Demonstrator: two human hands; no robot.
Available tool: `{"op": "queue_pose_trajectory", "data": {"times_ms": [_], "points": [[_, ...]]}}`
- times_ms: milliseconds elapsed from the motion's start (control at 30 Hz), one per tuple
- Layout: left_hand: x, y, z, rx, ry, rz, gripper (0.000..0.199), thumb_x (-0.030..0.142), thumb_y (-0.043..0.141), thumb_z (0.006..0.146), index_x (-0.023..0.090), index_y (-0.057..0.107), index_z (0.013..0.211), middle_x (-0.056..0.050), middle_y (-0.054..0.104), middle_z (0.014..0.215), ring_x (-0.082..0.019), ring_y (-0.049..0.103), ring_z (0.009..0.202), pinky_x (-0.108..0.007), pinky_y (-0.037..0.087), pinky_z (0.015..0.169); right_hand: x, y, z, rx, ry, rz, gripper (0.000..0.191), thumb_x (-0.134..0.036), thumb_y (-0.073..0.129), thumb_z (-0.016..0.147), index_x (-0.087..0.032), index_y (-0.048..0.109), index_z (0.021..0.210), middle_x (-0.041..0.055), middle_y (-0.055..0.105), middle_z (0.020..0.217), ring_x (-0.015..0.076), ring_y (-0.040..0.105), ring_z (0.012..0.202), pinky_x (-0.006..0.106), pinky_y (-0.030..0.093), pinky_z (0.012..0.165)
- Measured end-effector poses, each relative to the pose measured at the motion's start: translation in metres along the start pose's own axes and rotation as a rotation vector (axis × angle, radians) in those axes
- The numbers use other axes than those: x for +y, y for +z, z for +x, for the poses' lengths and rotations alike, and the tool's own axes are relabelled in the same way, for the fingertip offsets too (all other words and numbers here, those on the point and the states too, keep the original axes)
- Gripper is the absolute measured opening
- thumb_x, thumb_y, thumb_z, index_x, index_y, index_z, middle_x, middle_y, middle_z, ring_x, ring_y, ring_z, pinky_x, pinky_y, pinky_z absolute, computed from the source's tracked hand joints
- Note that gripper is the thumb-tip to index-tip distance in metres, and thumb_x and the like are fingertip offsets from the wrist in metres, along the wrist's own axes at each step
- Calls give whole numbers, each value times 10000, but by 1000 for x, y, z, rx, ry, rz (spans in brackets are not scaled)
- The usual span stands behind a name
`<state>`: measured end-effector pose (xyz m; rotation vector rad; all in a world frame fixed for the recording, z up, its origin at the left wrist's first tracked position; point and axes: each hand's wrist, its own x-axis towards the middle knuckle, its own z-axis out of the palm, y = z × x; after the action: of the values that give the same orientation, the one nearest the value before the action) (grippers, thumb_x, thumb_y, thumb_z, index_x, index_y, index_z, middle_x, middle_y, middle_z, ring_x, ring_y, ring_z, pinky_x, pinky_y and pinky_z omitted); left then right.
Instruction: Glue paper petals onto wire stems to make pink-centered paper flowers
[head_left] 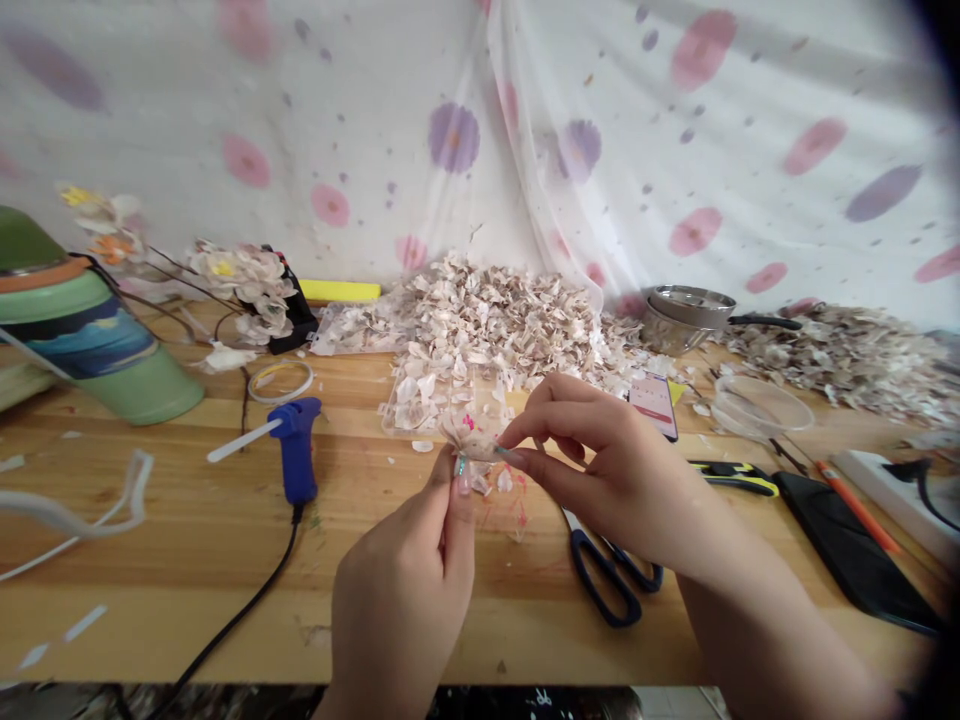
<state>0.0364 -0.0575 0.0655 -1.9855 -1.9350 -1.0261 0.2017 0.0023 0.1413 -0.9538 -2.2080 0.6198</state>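
Observation:
A small pale petal flower [471,438] with a bright pink centre is held up over the middle of the table. My left hand [412,570] pinches it from below between thumb and forefinger. At its right edge, the thumb and forefinger of my right hand [607,470] are closed on a petal. Behind the hands, a heap of dried whitish petals [502,315] spills into a clear divided tray [390,415]. Dark-handled scissors [611,585] lie under my right hand, their blades partly hidden.
On the left are a blue glue gun [296,450] with its cord, a tape roll [280,382] and a green tumbler [112,340]. To the right lie pliers [735,478], a black phone [855,550], an orange pen [859,508] and a power strip [892,500]. Metal bowls [686,315] stand behind.

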Motion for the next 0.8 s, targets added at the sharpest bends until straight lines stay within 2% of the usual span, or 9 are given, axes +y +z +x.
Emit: {"op": "queue_pose_trajectory", "data": {"times_ms": [133, 267, 367, 467, 533, 600, 633, 700, 800], "points": [[0, 0, 0, -22, -4, 4, 338, 244, 482, 972, 112, 748, 1134, -73, 723, 574, -191, 651, 456, -276, 364, 456, -1, 0, 0, 9, -4, -7, 107, -93, 643, 871, -168, 717, 892, 3, 563, 828, 92, 487, 672, 234, 397, 614], [-3, 1, 0, 35, -5, -61, 354, 267, 462, 983, 122, 768, 1086, -55, 713, 557, -163, 607, 412, -270, 360, 436, -2, 2, 0, 41, -44, -15, 92, -107, 656, 870, -159, 721, 909, -1, 553, 808, 92, 488, 678, 233, 401, 626], [-7, 3, -3, 24, -45, -163, 300, 262, 529, 954, 129, 763, 1087, -44, 733, 617, -143, 607, 447, -254, 389, 465, -3, 3, 1, 73, -83, -5, 88, -114, 667, 871, -151, 721, 930, -3, 549, 793, 93, 491, 688, 232, 404, 634], [-6, 4, -8, 49, -135, -365, 277, 247, 542, 944, 145, 744, 1104, -40, 751, 722, -137, 623, 536, -246, 423, 537, -4, 4, 1, 157, -158, 28, 89, -122, 657, 885, -137, 709, 956, -2, 562, 785, 91, 484, 676, 235, 408, 629], [-5, 5, -9, 79, -201, -526, 230, 235, 533, 942, 159, 749, 961, -16, 697, 663, -131, 600, 558, -244, 425, 566, -4, 3, 0, 229, -189, 50, 81, -127, 643, 896, -131, 700, 955, -1, 571, 778, 93, 476, 663, 244, 409, 620], [-5, 6, -10, 89, -234, -674, 296, 239, 527, 942, 178, 656, 682, 25, 541, 521, -109, 509, 490, -243, 375, 514, -5, 1, -2, 276, -192, 76, 75, -140, 637, 902, -137, 696, 949, 1, 575, 774, 98, 475, 656, 256, 408, 610], [-6, 7, -11, 78, -236, -751, 377, 255, 516, 953, 188, 563, 585, 41, 453, 476, -96, 445, 448, -247, 330, 474, -5, 1, -3, 288, -188, 90, 73, -150, 637, 904, -142, 695, 946, 2, 575, 772, 101, 480, 658, 261, 408, 606], [-10, 8, -14, 15, -212, -931, 501, 332, 477, 988, 194, 426, 509, 50, 363, 439, -79, 348, 396, -257, 254, 420, -5, -1, -4, 291, -180, 107, 66, -166, 638, 902, -153, 695, 933, 3, 572, 765, 109, 494, 660, 273, 414, 603], [-17, 7, -24, -148, -176, -1149, 566, 444, 447, 1004, 183, 449, 501, 34, 398, 422, -72, 351, 368, -240, 266, 379, -5, -2, -5, 275, -163, 111, 59, -173, 633, 900, -165, 690, 911, 12, 579, 770, 124, 523, 681, 291, 428, 614]]}}
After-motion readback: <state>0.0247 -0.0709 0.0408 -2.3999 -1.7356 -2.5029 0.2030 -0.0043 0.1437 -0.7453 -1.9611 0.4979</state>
